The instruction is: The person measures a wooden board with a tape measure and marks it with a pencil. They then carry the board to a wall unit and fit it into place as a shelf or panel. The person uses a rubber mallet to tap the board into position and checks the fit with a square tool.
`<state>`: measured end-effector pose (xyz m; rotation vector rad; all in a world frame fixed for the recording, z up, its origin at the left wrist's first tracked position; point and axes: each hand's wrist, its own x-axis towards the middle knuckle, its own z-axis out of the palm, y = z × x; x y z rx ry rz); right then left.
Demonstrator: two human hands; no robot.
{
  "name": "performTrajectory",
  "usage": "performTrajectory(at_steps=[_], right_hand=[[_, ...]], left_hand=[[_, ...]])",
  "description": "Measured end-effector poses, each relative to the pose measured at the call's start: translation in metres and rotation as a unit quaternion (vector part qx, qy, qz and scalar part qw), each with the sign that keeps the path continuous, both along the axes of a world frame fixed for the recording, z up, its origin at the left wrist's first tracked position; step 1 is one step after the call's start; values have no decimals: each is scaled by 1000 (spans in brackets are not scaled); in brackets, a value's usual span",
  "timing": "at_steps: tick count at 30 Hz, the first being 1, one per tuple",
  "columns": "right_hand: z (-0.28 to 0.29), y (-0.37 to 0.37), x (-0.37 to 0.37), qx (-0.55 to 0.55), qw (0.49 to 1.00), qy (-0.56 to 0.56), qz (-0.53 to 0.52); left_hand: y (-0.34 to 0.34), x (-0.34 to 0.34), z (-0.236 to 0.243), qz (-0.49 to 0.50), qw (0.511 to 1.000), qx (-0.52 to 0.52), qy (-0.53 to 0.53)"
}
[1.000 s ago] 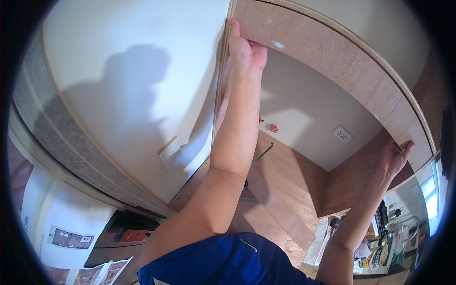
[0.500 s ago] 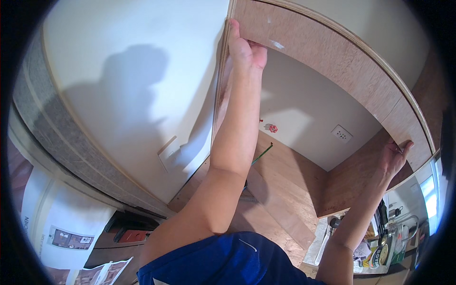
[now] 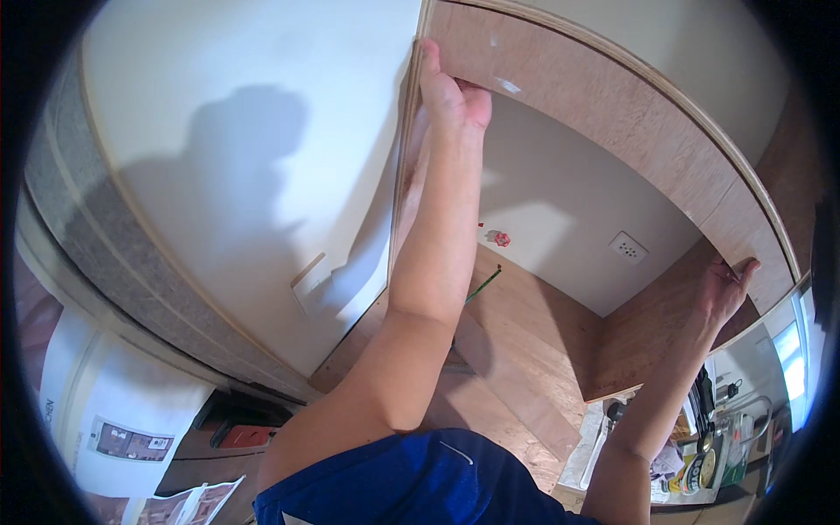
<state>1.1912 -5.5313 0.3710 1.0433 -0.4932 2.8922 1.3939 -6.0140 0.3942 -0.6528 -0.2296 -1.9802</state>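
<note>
A long plywood strip (image 3: 612, 118) runs across the top front of an open plywood cabinet, looking curved in this view. My left hand (image 3: 453, 98) is raised to the strip's left end. Its thumb points up along the front face and its other fingers curl under the lower edge, partly hidden. At the right end my right hand (image 3: 728, 289) pinches the same lower edge, thumb in front and fingers partly behind. Inside the cabinet, a loose flat board (image 3: 516, 385) lies on the plywood bottom (image 3: 547, 319).
A red valve handle (image 3: 502, 238) and a white socket (image 3: 628, 248) are on the cabinet's back wall, with a green strip (image 3: 484, 284) below. Tools and cans (image 3: 700, 468) crowd the lower right. Printed sheets (image 3: 131, 420) hang at lower left, near a white wall (image 3: 219, 175).
</note>
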Motion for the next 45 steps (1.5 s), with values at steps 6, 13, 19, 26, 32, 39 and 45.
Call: performTrajectory(at_steps=[6,13,19,26,32,39,45], right_hand=[[-7,16,-20,11,999,32,33],[1,-6,1,-23,1000,-16,-3],[2,-8,4,-41,999,-10,1],[3,-11,20,-36,999,-31,-9],[-5,-3,38,29,999,-16,-31],[-13,30,25,107,991,-22,-81],[-50,85,0,237,962,20,-135]], left_hand=[[4,1,4,11,1000,-10,3],[6,7,2,28,999,5,-14],[4,12,0,13,999,-38,-3],[39,10,-23,-59,993,-89,-48],[39,6,-12,-20,995,-86,-42],[37,8,11,-8,999,-20,-29],[62,22,-13,86,902,-73,-418]])
